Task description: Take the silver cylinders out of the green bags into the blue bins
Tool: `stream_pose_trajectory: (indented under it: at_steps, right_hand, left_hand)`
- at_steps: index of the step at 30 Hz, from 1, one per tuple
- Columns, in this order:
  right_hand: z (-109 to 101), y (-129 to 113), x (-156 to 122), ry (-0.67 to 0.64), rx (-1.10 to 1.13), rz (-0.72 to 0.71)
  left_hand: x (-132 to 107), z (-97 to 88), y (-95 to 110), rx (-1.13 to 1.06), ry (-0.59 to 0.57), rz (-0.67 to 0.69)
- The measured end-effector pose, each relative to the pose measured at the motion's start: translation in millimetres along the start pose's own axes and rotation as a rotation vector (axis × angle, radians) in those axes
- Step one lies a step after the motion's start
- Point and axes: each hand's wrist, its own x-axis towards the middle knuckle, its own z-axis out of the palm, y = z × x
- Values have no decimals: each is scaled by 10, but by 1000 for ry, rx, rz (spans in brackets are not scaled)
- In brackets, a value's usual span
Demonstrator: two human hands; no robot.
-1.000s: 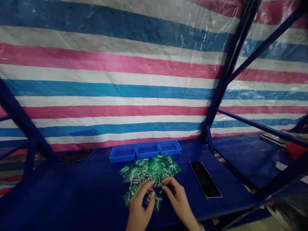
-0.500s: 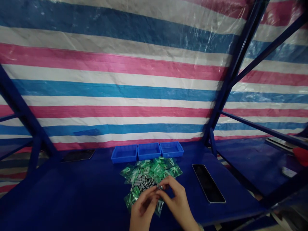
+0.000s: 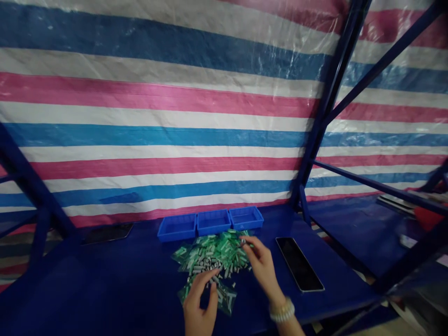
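A heap of small green plastic bags (image 3: 229,245) lies on the blue table, with loose grey metal pieces (image 3: 203,267) among them. Over the near side of this heap is my left hand (image 3: 199,301), its thumb and forefinger apart and nothing visible between them. My right hand (image 3: 262,266) is at the right side of the heap, fingertips pinched on a small shiny metal piece (image 3: 242,241) whose exact kind is too small to tell. Another clear green bag (image 3: 227,299) with pieces inside lies just right of my left hand.
Three blue plastic trays (image 3: 213,221) stand in a row behind the heap. A dark phone (image 3: 300,264) lies to the right, and another dark flat device (image 3: 108,233) at the back left. Blue metal posts (image 3: 317,121) frame the table before a striped tarp (image 3: 168,109).
My hands were together over the heap and have come apart. The right one moved up and away to the heap's right side; the left one opened and stayed near the front.
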Motion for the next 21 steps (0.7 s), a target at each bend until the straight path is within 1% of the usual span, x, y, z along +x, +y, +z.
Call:
stream_pose_trajectory:
  at_steps: [1,3,4,5,7,9,11,15,17,19,21]
  right_hand:
    - [-65,31,197,5,-116,-87]
    - [-154,109,582,-9,-334,-176]
    - [-175,153,742,-11,-426,-181]
    - [-183,196,864,-6,-455,-175]
    - [-177,268,962,12,-493,-161]
    - [-163,303,861,13,-497,-149]
    - [-156,293,605,-29,-492,-143]
    - [-141,170,-45,-219,-517,-123]
    - [-104,93,-279,-307,-545,-108]
    - [-42,26,-397,-379,-583,-137]
    - [32,-24,-407,-450,-634,-191]
  left_hand:
    - [-4,3,-58,16,17,19]
    - [-21,10,-147,32,45,47]
    - [-34,13,-176,37,58,58]
    - [-48,14,-197,40,70,68]
    - [-76,9,-218,42,90,81]
    - [-99,-1,-224,42,100,70]
    - [-112,-11,-220,37,115,40]
    - [-122,-22,-205,12,111,-47]
    - [-127,-22,-209,-1,109,-83]
    - [-133,-20,-226,-8,122,-109]
    - [-140,-16,-250,-9,138,-132]
